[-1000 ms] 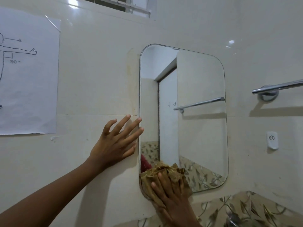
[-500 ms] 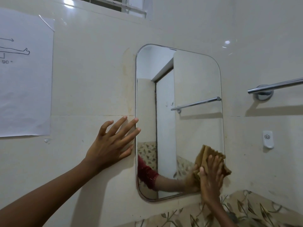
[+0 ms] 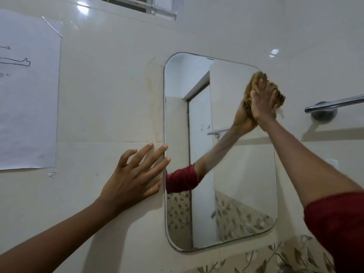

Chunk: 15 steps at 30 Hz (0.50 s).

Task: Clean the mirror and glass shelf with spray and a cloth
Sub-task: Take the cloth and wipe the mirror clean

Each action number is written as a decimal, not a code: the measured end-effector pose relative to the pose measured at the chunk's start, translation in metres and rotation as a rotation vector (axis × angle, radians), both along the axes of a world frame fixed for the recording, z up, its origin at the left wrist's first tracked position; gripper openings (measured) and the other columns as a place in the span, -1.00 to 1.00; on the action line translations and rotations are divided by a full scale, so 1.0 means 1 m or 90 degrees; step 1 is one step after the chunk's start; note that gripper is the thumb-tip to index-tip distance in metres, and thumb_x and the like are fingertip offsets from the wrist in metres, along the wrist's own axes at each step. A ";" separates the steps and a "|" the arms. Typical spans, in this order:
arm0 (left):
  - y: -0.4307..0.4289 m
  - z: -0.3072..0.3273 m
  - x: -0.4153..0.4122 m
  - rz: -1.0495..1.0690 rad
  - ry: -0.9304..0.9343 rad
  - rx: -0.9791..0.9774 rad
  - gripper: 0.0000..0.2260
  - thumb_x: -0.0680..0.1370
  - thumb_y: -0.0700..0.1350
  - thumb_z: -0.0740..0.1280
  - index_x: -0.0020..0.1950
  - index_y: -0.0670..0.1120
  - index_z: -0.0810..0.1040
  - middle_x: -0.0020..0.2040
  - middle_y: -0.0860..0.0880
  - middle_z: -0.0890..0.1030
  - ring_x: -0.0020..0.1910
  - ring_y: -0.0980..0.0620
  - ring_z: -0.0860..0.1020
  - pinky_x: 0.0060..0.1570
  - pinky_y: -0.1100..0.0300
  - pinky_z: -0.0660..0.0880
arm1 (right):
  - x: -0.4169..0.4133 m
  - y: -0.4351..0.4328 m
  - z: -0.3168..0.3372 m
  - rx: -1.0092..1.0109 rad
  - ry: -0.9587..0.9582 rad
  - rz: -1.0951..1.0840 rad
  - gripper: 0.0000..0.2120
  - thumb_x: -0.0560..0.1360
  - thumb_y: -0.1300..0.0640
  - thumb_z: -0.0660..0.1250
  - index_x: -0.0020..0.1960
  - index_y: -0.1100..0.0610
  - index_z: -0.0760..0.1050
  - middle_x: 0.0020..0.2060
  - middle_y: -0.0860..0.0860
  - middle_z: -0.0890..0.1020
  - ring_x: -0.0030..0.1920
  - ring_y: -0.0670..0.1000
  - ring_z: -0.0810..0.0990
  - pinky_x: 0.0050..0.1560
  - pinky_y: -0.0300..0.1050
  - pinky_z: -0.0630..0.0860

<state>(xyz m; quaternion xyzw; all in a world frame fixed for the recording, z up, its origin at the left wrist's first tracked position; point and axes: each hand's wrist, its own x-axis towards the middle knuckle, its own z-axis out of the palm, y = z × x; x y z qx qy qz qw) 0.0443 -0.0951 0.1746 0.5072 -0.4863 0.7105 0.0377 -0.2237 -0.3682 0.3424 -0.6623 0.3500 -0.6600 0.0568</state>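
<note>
Rounded-corner mirror [image 3: 220,154] on glossy tile. Right hand [image 3: 263,103] flat, pressing crumpled tan cloth [image 3: 249,91] at upper right edge, cloth mostly hidden. Left hand [image 3: 134,180] splayed, empty, beside left rim.

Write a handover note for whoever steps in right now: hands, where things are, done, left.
Left hand: open, flat on the wall tile, fingertips at the mirror's left edge.
Right hand: presses the brown cloth on the mirror's upper right corner.
Wiping is under way; how much of the glass is already clean cannot be told from this view.
Spray bottle and glass shelf are not in view.
Left: finish the mirror, then the shelf.
A towel bar sits close to the right of the cloth; mind it on wide strokes.
</note>
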 end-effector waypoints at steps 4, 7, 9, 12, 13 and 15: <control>-0.003 0.000 0.001 -0.007 -0.004 -0.006 -0.53 0.54 0.13 0.07 0.40 -0.02 0.37 0.47 -0.10 0.30 0.40 -0.17 0.36 0.25 -0.06 0.20 | 0.001 -0.005 0.041 -0.023 -0.007 0.002 -0.46 0.59 -0.11 -0.08 0.52 -0.09 -0.15 0.55 -0.03 -0.09 0.54 0.12 -0.18 0.50 0.20 -0.21; -0.003 0.000 0.002 -0.004 -0.008 -0.005 -0.52 0.54 0.14 0.07 0.41 -0.02 0.36 0.48 -0.10 0.30 0.40 -0.17 0.35 0.25 -0.06 0.19 | 0.003 -0.004 0.031 -0.067 0.007 -0.007 -0.46 0.58 -0.11 -0.06 0.51 -0.12 -0.15 0.55 -0.05 -0.07 0.54 0.09 -0.17 0.49 0.23 -0.20; -0.003 -0.001 0.003 -0.002 -0.012 -0.008 -0.52 0.55 0.13 0.05 0.41 -0.03 0.35 0.48 -0.10 0.29 0.41 -0.17 0.34 0.25 -0.07 0.19 | 0.004 0.000 0.008 -0.104 0.064 -0.017 -0.47 0.59 -0.08 -0.05 0.51 -0.13 -0.17 0.55 -0.04 -0.10 0.54 0.07 -0.17 0.49 0.25 -0.18; -0.003 -0.001 0.003 0.000 -0.011 -0.008 -0.51 0.55 0.14 0.04 0.43 -0.03 0.33 0.49 -0.10 0.25 0.42 -0.18 0.32 0.25 -0.07 0.18 | 0.007 0.007 -0.049 -0.156 0.098 0.034 -0.46 0.60 0.00 -0.01 0.51 -0.11 -0.17 0.55 -0.01 -0.12 0.54 0.06 -0.19 0.50 0.26 -0.17; -0.003 -0.001 0.004 0.001 -0.012 -0.008 -0.51 0.55 0.14 0.05 0.43 -0.03 0.32 0.50 -0.09 0.25 0.42 -0.18 0.32 0.25 -0.07 0.18 | 0.006 0.011 -0.074 -0.153 0.089 0.065 -0.45 0.59 0.01 0.00 0.49 -0.15 -0.19 0.55 -0.01 -0.12 0.54 0.05 -0.20 0.50 0.26 -0.19; -0.002 -0.001 0.003 0.002 -0.012 -0.010 -0.51 0.55 0.14 0.05 0.43 -0.03 0.32 0.49 -0.09 0.26 0.41 -0.17 0.33 0.25 -0.07 0.18 | 0.004 0.019 -0.129 -0.124 0.087 0.080 -0.45 0.55 -0.01 -0.02 0.42 -0.22 -0.26 0.53 -0.04 -0.16 0.53 0.02 -0.22 0.50 0.23 -0.21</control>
